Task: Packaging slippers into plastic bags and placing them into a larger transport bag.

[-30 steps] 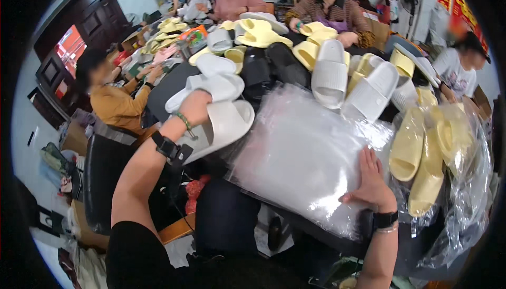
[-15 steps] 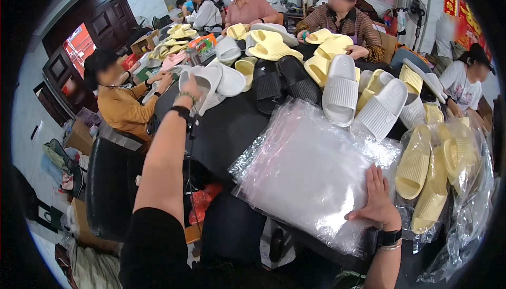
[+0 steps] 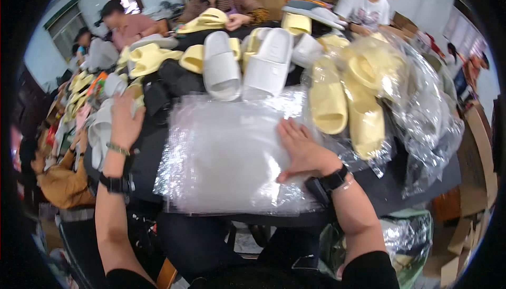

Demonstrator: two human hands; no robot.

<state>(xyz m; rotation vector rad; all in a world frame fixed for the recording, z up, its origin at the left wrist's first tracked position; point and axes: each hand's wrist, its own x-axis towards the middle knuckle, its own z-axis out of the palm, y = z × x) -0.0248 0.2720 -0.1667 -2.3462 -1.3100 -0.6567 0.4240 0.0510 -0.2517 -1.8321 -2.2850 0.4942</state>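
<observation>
slippers (image 3: 247, 67) behind bag stack (image 3: 226, 157), table (image 3: 421, 183)

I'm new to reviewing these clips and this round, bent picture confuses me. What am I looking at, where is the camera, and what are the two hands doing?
No machine here: a person works with bare hands, filmed by a wide fisheye camera on their head looking down, which bends the edges. Their forearms enter from below. The right hand lies flat on a stack of clear plastic bags on a dark table. The left hand reaches out to white slippers at the table's left side; whether it grips one is unclear. Further back lie more white slippers, and yellow slippers, some in plastic. Other people sit around the table.
</observation>
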